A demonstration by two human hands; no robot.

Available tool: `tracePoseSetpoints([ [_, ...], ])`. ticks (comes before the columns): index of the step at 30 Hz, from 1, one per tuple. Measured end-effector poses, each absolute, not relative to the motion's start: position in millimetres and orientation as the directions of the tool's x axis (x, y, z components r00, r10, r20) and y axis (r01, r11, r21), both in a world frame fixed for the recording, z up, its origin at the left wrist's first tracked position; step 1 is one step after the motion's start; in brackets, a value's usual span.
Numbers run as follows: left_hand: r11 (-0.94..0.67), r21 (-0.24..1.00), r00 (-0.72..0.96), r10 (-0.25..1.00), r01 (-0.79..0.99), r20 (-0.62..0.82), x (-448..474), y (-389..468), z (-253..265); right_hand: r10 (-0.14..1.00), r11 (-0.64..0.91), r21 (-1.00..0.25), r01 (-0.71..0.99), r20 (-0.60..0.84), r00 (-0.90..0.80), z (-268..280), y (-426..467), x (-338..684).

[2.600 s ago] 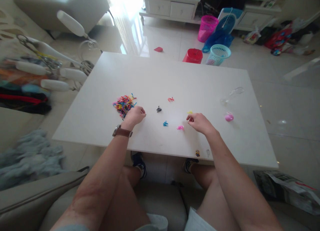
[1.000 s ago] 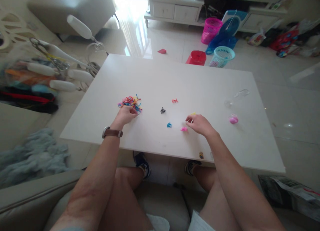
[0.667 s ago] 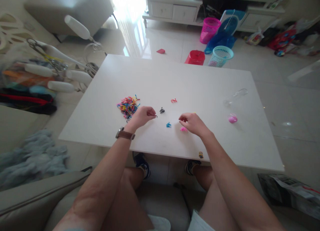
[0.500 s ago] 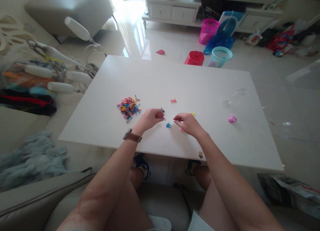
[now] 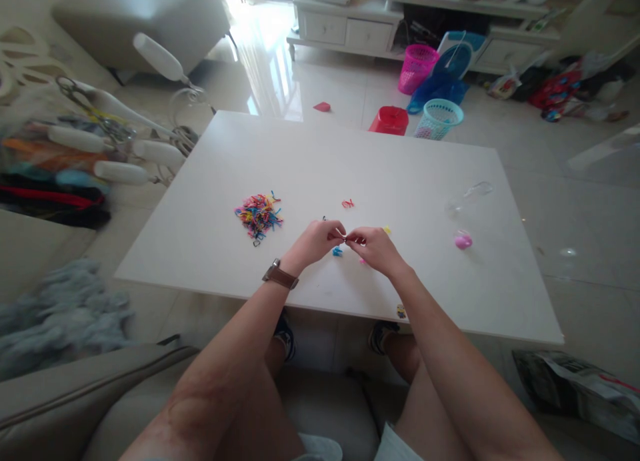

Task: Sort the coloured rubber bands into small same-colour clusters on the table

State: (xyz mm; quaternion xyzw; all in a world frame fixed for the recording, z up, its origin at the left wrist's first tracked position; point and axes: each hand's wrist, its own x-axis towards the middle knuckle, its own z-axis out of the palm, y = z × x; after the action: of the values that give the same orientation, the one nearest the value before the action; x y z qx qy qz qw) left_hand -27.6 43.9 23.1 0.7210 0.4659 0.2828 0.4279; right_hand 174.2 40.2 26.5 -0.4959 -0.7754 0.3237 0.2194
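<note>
Grip: fingertips of left hand [image 5: 314,241] and right hand [image 5: 375,246] pinched together on small, dark, mostly hidden band [image 5: 345,240], seemingly for two-sided control | Location: over white rectangular table [image 5: 415,181], beside small blue band cluster [image 5: 337,251] | Leftward: multicoloured band heap [image 5: 259,214] | Beyond: small red band cluster [image 5: 348,204], apparently separate by colour

**Room: far side bright**

Floor [image 5: 357,101] pale tiles, glossy; strong light reflected left of centre. Low white cabinet [image 5: 369,36] with drawers along far side. Beige upholstered seat [image 5: 145,21] at upper left. White worktop [image 5: 300,154] in the middle; grey-brown sofa [image 5: 323,408] along near side.
</note>
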Motion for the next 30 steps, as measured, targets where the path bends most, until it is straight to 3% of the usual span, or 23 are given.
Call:
tracePoseSetpoints([
  [10, -0.173, 0.907, 0.403, 0.915, 0.384, 0.004, -25.6, 48.3, 20.0, 0.931, 0.276, -0.649, 0.709, -0.002, -0.365, 34.3, 41.8, 170.8],
  [15, -0.192, 0.847, 0.345, 0.939, 0.497, 0.01, -31.9, 50.2, 17.8, 0.958, 0.206, -0.597, 0.775, -0.038, -0.284, 37.6, 42.9, 178.0],
  [24, -0.069, 0.743, 0.186, 0.98, 0.665, -0.076, -47.6, 55.3, 11.6, 0.91, 0.116, -0.329, 0.937, -0.342, -0.233, 30.8, 49.3, 219.3],
  [30, 0.121, 0.7, -0.019, 0.988, 0.704, -0.152, -53.3, 59.8, 16.3, 0.819, 0.121, -0.277, 0.953, -0.514, -0.253, 19.7, 43.6, 228.8],
])
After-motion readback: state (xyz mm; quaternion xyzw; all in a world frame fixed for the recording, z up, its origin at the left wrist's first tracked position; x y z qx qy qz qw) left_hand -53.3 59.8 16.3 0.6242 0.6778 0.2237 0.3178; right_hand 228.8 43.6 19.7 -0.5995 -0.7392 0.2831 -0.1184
